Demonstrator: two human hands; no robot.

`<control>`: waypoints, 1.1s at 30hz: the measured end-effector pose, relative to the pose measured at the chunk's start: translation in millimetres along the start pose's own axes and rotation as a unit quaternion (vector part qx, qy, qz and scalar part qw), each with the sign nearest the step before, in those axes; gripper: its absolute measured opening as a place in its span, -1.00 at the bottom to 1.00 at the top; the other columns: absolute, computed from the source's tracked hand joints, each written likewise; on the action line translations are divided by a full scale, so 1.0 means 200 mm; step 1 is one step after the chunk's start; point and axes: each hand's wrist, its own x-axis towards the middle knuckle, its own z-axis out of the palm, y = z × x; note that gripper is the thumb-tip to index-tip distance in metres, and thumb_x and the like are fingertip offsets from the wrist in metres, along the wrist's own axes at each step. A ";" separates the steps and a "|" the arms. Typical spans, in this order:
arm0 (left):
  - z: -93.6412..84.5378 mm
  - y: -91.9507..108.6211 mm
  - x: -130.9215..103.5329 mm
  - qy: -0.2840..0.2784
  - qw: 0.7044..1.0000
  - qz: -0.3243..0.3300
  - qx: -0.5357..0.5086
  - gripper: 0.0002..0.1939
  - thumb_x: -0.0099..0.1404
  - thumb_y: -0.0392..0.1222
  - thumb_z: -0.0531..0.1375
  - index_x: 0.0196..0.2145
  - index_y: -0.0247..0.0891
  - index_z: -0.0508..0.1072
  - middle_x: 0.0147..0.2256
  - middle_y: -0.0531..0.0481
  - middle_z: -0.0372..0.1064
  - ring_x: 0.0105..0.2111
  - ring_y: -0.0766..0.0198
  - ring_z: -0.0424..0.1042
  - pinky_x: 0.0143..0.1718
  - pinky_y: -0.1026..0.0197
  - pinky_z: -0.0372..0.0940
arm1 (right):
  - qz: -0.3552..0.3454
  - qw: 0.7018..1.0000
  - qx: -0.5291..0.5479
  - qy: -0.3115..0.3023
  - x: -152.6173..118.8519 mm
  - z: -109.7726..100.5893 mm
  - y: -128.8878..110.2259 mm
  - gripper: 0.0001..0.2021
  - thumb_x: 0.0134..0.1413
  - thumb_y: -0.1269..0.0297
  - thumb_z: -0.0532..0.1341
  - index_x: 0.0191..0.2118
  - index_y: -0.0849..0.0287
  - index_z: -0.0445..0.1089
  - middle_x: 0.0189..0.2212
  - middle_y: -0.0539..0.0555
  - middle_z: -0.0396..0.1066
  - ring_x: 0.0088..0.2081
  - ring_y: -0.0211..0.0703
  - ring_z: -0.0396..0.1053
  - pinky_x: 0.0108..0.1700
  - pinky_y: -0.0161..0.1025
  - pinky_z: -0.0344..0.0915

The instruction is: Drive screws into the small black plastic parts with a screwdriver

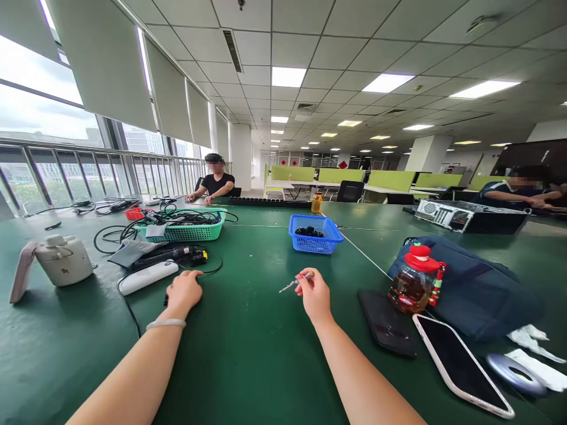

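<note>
My left hand point(184, 290) rests on the green table with its fingers curled. A bit of something black shows at its left edge, but the hand hides most of it. Just beyond lie a white elongated device point(149, 278) and a black cable. In my right hand point(315, 293) is a small screwdriver point(290, 287), pinched between thumb and fingers, its thin metal tip pointing left. Farther off from that hand stands a blue plastic basket point(315, 243) with small black parts point(309, 232) inside.
A green basket point(186, 233) of tangled cables and a white bottle point(64, 260) stand left. Right are a dark bag point(478, 283), red-lidded jar point(413, 283), black pouch point(386, 321) and phone point(463, 363). A person point(215, 180) sits across the table; another sits far right.
</note>
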 end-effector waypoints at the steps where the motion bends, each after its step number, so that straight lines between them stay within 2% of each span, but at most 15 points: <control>1: -0.01 -0.05 0.02 0.015 0.999 -0.037 0.005 -0.49 0.14 -0.36 0.01 0.04 -0.12 0.40 0.13 -0.17 0.25 0.09 -0.12 0.23 0.01 -0.18 0.19 | -0.001 1.000 -0.003 -0.003 0.00 0.00 0.00 -0.78 0.02 0.08 0.18 -0.38 0.13 0.29 -0.50 0.00 0.41 -0.59 -0.26 0.35 -0.55 -0.33 0.34; 4: -0.04 -0.16 0.07 0.041 0.994 -0.096 0.009 -0.50 0.21 -0.18 0.03 0.12 -0.18 0.32 0.15 -0.24 0.21 0.12 -0.17 0.19 0.00 -0.15 0.21 | -0.005 1.000 -0.013 -0.005 0.00 0.00 0.00 -0.80 0.03 0.09 0.17 -0.38 0.12 0.29 -0.55 -0.02 0.38 -0.60 -0.25 0.34 -0.53 -0.32 0.34; 6: -0.04 -0.19 0.10 0.056 0.992 -0.113 0.010 -0.46 0.22 -0.03 0.04 0.13 -0.20 0.31 0.14 -0.27 0.22 0.11 -0.20 0.19 -0.02 -0.15 0.23 | -0.005 1.000 -0.016 -0.005 0.00 0.00 0.01 -0.81 0.04 0.10 0.16 -0.38 0.12 0.30 -0.56 -0.03 0.37 -0.60 -0.25 0.34 -0.53 -0.31 0.35; 8: -0.04 -0.21 0.12 0.055 0.992 -0.113 0.009 -0.46 0.21 0.02 0.03 0.11 -0.21 0.33 0.12 -0.27 0.25 0.09 -0.19 0.21 -0.02 -0.13 0.23 | -0.003 1.000 -0.012 -0.008 0.00 0.01 0.01 -0.80 0.03 0.10 0.16 -0.38 0.12 0.29 -0.53 -0.02 0.38 -0.60 -0.25 0.34 -0.53 -0.31 0.34; 12: -0.02 -0.21 0.15 0.050 0.995 -0.088 -0.013 -0.51 0.19 -0.09 0.00 0.05 -0.21 0.39 0.06 -0.26 0.32 0.06 -0.15 0.27 -0.02 -0.08 0.24 | -0.008 1.000 -0.004 -0.025 -0.02 0.03 -0.01 -0.81 0.04 0.11 0.16 -0.37 0.13 0.28 -0.52 -0.02 0.38 -0.59 -0.26 0.34 -0.53 -0.32 0.34; 19: 0.02 -0.22 0.19 0.043 0.998 -0.051 0.003 -0.45 0.08 -0.29 0.03 0.06 -0.31 0.40 0.01 -0.32 0.36 0.02 -0.20 0.27 -0.07 -0.07 0.23 | -0.029 0.997 -0.010 -0.069 -0.08 0.06 -0.08 -0.82 0.09 0.12 0.15 -0.37 0.12 0.28 -0.50 -0.01 0.38 -0.58 -0.27 0.33 -0.52 -0.33 0.32; 24: 0.03 -0.21 0.21 0.055 0.998 -0.001 0.032 -0.49 0.13 -0.34 -0.04 0.02 -0.35 0.42 -0.03 -0.35 0.35 -0.06 -0.11 0.34 -0.10 0.00 0.23 | -0.039 0.996 -0.014 -0.080 -0.09 0.07 -0.07 -0.85 0.10 0.15 0.15 -0.36 0.12 0.28 -0.48 0.00 0.39 -0.58 -0.27 0.34 -0.53 -0.34 0.31; 28: 0.03 -0.20 0.21 0.079 0.996 0.022 0.028 -0.54 0.21 -0.32 -0.09 -0.01 -0.28 0.43 -0.01 -0.31 0.30 -0.12 -0.02 0.37 -0.09 0.04 0.22 | -0.031 0.997 -0.006 -0.072 -0.09 0.06 -0.07 -0.85 0.10 0.16 0.14 -0.36 0.12 0.28 -0.48 0.00 0.39 -0.58 -0.28 0.33 -0.53 -0.34 0.31; 33: 0.03 -0.21 0.20 0.069 0.998 0.003 0.001 -0.59 0.28 -0.18 -0.07 -0.03 -0.23 0.43 0.02 -0.28 0.28 0.00 -0.07 0.29 -0.06 0.01 0.21 | -0.031 0.997 0.001 -0.067 -0.09 0.05 -0.08 -0.85 0.09 0.16 0.15 -0.35 0.12 0.28 -0.47 0.00 0.39 -0.58 -0.29 0.33 -0.53 -0.34 0.31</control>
